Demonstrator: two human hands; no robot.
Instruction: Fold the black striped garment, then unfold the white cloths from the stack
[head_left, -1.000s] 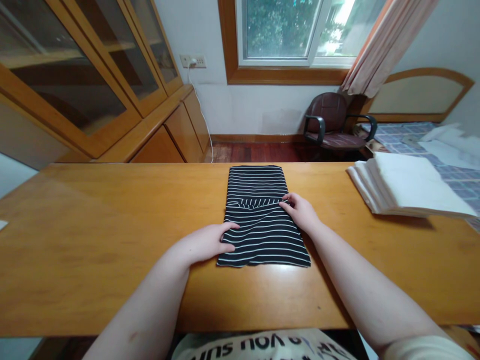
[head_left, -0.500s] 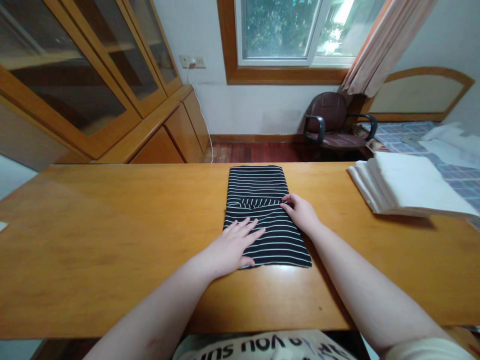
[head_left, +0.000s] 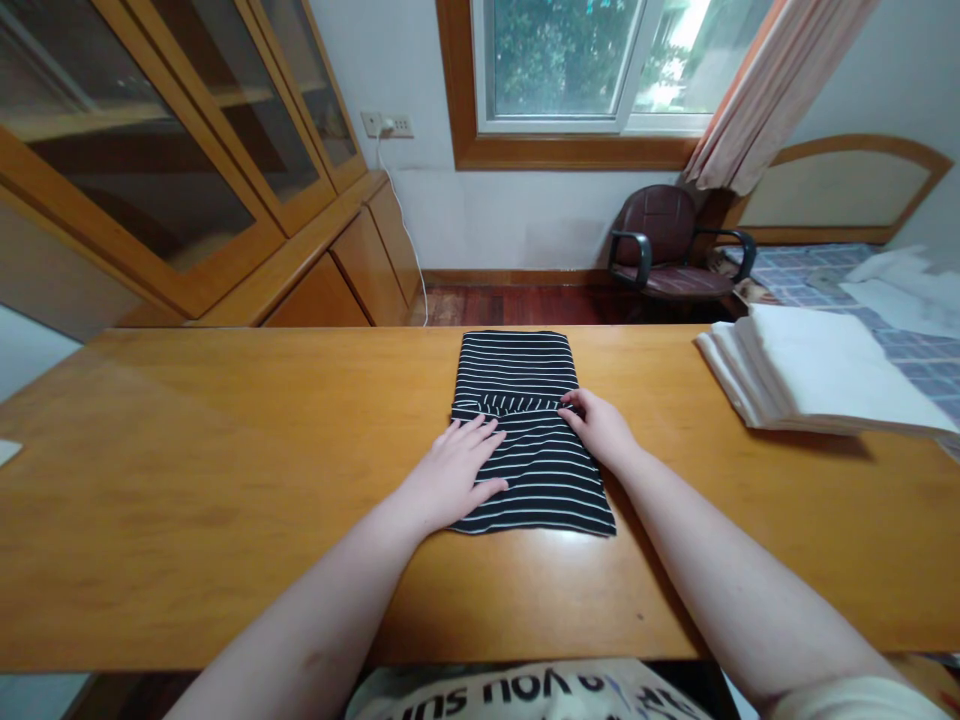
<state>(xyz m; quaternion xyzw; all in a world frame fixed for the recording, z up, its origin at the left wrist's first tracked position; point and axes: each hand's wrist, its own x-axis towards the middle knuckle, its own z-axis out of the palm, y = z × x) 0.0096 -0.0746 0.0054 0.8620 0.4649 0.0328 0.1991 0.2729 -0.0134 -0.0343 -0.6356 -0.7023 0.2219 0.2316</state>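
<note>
One striped cloth [head_left: 544, 475], frame centre | left hand [head_left: 450, 472] spread flat | right hand [head_left: 598, 428]: fingers apparently pinching edge | advise pressing evenly

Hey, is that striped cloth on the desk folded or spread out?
Folded. The striped cloth lies as a compact oblong, and a layer's edge crosses its middle, reaching the right hand.

L hand [head_left: 454, 472] is hiding part of the L edge of the striped cloth [head_left: 547, 478]; R hand [head_left: 598, 430] is covering a bit of its R edge, too small to tell if it's pinching. Pic edges are cutting off both forearms [head_left: 330, 592], shirt [head_left: 525, 668] & lettering [head_left: 517, 687], table [head_left: 262, 480], cabinet [head_left: 330, 260], window [head_left: 555, 126] & curtain [head_left: 772, 100]. White stack [head_left: 840, 365] is blocking part of the bed [head_left: 787, 270]. Foliage [head_left: 555, 60] outside is looking blurry.
</note>
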